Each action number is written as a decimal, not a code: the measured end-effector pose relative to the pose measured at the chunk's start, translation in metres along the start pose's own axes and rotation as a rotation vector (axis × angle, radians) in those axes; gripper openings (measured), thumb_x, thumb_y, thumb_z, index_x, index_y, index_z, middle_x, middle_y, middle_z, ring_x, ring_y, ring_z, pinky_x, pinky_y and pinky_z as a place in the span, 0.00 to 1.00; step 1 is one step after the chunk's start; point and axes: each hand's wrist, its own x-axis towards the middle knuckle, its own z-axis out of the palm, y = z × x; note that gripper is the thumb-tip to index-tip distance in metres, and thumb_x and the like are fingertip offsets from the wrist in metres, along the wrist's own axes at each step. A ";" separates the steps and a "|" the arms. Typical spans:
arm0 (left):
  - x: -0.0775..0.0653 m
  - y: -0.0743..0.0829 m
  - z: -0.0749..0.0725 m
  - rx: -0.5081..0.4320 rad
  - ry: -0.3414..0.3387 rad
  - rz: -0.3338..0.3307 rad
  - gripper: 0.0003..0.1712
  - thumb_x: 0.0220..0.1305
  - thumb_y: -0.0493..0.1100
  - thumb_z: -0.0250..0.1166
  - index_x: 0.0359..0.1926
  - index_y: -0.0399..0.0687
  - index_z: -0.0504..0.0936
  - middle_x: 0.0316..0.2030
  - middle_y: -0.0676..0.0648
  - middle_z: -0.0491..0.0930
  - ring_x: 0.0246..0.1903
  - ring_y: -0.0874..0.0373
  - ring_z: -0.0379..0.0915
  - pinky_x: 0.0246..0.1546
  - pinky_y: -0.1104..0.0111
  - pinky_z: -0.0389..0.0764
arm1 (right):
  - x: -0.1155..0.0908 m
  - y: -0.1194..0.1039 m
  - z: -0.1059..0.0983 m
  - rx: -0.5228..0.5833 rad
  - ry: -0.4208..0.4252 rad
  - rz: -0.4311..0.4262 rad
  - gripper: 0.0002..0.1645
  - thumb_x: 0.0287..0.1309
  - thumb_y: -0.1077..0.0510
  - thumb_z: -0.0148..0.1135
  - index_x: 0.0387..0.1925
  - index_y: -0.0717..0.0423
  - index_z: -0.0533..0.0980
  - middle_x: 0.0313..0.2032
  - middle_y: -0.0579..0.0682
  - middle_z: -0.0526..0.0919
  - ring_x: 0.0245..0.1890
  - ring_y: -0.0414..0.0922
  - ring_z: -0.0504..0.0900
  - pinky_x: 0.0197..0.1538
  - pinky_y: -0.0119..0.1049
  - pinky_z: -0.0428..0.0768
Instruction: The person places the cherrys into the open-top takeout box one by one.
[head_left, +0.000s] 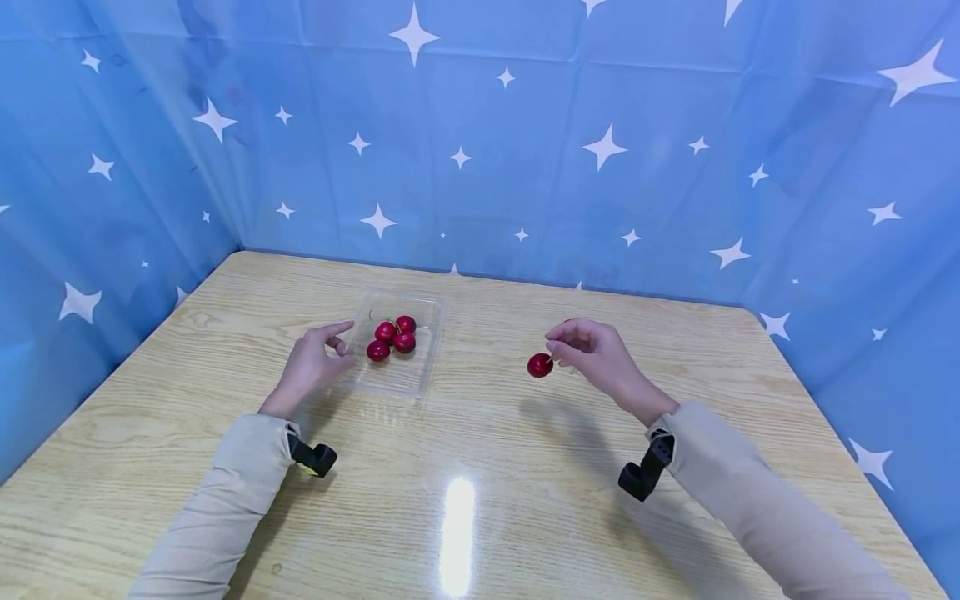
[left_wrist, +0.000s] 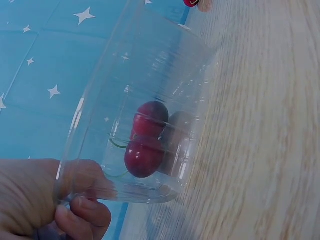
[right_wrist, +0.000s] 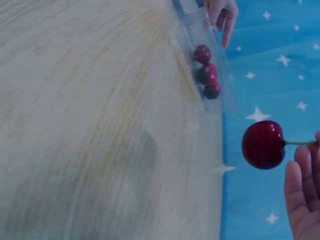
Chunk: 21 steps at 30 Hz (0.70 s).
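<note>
My right hand [head_left: 596, 358] pinches the green stem of a dark red cherry [right_wrist: 263, 145], which hangs above the table. In the head view this cherry [head_left: 540, 365] shows just left of the fingertips. On the left, a clear plastic box [head_left: 408, 383] stands on the table with several cherries [head_left: 403, 342] inside, some with stems. My left hand [head_left: 315, 362] grips the left side of the box, thumb and fingers at its wall. The left wrist view shows the curled fingers [left_wrist: 85, 215] at the plastic edge, with two cherries [left_wrist: 145, 156] beyond.
Part of another red fruit [head_left: 567, 320] peeks out behind the right hand, mostly hidden. The light wooden table [head_left: 360, 525] ends at a blue curtain [head_left: 525, 192] with white stars. A bright reflection lies on the table's near part.
</note>
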 end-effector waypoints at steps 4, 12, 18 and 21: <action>0.000 0.000 0.000 0.000 0.007 0.008 0.33 0.47 0.32 0.57 0.59 0.36 0.66 0.27 0.45 0.72 0.12 0.61 0.55 0.15 0.70 0.61 | 0.008 -0.006 0.001 -0.008 0.009 -0.027 0.15 0.56 0.55 0.55 0.42 0.60 0.74 0.35 0.58 0.78 0.32 0.48 0.77 0.37 0.36 0.75; 0.001 -0.002 0.001 0.001 0.011 0.002 0.32 0.47 0.32 0.58 0.59 0.36 0.67 0.27 0.45 0.72 0.12 0.61 0.55 0.15 0.70 0.61 | 0.025 -0.013 0.006 0.038 0.013 -0.046 0.16 0.56 0.54 0.55 0.43 0.60 0.74 0.37 0.61 0.77 0.31 0.45 0.76 0.35 0.34 0.74; 0.000 -0.001 0.001 -0.001 0.010 0.011 0.32 0.47 0.32 0.58 0.58 0.36 0.67 0.27 0.45 0.72 0.12 0.61 0.55 0.14 0.71 0.60 | 0.038 -0.019 0.014 0.050 0.008 -0.078 0.15 0.56 0.57 0.55 0.42 0.64 0.74 0.35 0.58 0.77 0.33 0.50 0.76 0.36 0.34 0.76; 0.000 -0.002 0.000 -0.001 0.012 0.020 0.32 0.47 0.32 0.58 0.58 0.35 0.67 0.26 0.45 0.73 0.12 0.62 0.54 0.14 0.71 0.60 | 0.045 -0.023 0.019 0.063 0.003 -0.104 0.14 0.56 0.58 0.56 0.41 0.65 0.74 0.35 0.56 0.78 0.34 0.51 0.76 0.37 0.35 0.76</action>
